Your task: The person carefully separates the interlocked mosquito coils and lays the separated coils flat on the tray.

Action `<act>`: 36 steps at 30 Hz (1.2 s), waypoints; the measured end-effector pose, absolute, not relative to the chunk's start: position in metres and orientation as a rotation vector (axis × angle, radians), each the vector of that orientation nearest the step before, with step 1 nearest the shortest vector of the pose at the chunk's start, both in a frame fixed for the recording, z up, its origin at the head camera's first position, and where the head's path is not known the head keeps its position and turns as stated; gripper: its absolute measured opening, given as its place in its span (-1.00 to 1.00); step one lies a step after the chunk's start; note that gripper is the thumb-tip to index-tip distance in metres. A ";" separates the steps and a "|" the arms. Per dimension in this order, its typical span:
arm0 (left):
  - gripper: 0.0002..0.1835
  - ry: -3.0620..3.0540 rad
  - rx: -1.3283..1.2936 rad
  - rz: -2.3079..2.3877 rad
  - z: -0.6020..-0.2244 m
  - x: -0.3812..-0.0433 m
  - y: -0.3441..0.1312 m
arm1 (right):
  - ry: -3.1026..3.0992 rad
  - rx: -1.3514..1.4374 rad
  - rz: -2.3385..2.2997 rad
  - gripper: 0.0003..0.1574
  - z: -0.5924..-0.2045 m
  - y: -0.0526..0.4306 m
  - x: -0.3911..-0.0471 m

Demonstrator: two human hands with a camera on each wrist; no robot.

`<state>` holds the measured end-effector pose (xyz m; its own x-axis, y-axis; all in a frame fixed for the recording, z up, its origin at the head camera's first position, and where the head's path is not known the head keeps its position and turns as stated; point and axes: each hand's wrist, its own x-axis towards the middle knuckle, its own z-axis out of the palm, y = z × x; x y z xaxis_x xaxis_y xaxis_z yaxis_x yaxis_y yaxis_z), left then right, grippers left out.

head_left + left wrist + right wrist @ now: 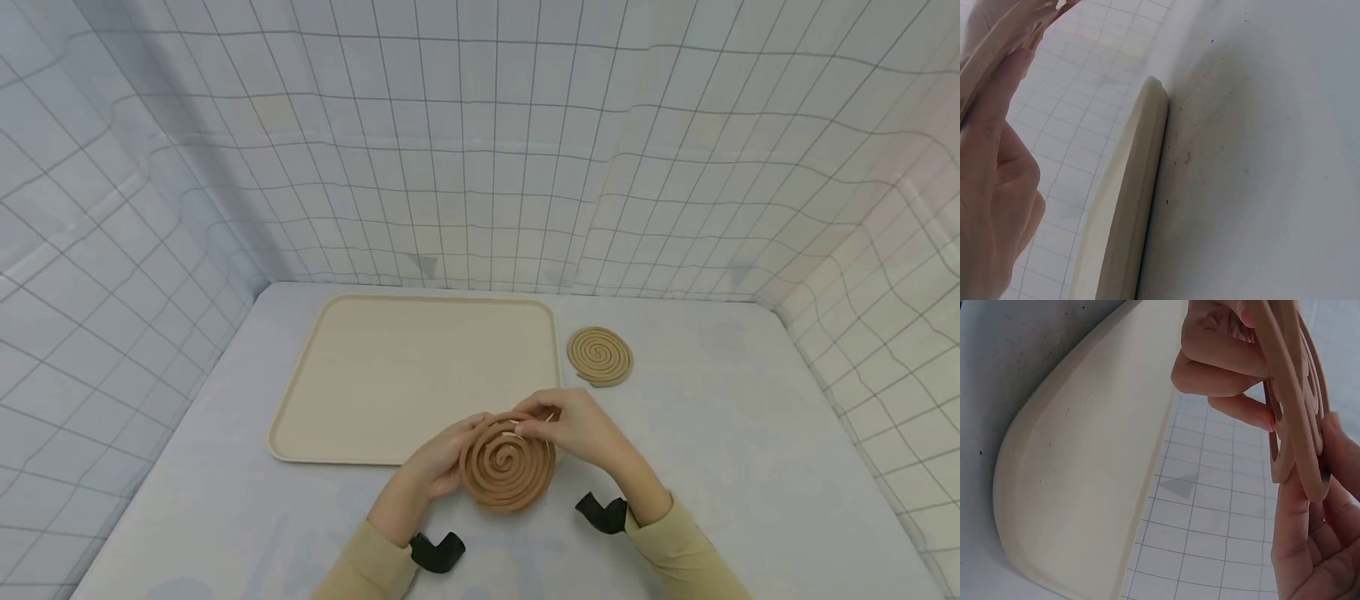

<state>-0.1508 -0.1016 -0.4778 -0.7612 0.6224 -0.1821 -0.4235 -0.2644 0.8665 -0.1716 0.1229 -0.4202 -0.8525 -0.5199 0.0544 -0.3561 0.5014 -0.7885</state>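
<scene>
A brown mosquito coil [506, 483] is held up between both hands over the near right corner of the beige tray [412, 375]. The left hand [438, 460] grips its left edge. At its upper right, the right hand [573, 423] pinches the outer ring between thumb and fingers. Seen edge-on in the right wrist view, the coil [1294, 394] has rings standing apart from one another, some out of plane. A second, more olive-tan mosquito coil [600, 357] lies flat on the table, right of the tray.
White sheeting with a dark grid [480, 167] closes off the back and both sides of the white table [712, 433]. Small dark specks [1187, 156] are scattered on the tabletop beside the tray. A black wrist mount [438, 553] sits by each sleeve.
</scene>
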 end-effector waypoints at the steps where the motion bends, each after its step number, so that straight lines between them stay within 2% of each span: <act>1: -0.67 1.314 0.240 2.077 -0.477 -0.151 -0.101 | 2.561 -0.740 -1.285 -0.78 -0.420 0.123 -0.172; 9: -0.75 1.293 0.048 2.270 -0.473 -0.150 -0.101 | 2.433 -0.576 -1.372 -0.62 -0.426 0.132 -0.172; 17: -0.71 1.265 0.019 2.372 -0.472 -0.148 -0.098 | 2.430 -0.486 -1.400 -0.78 -0.432 0.132 -0.169; 24: -0.80 1.270 0.148 2.193 -0.472 -0.148 -0.102 | 2.438 -0.697 -1.282 -0.86 -0.428 0.139 -0.170; 30: -0.60 1.383 0.222 2.002 -0.474 -0.147 -0.104 | 2.398 -0.896 -1.203 -0.87 -0.424 0.139 -0.172; 36: -0.49 1.512 0.197 1.905 -0.476 -0.145 -0.108 | 2.405 -0.873 -1.195 -0.89 -0.426 0.138 -0.170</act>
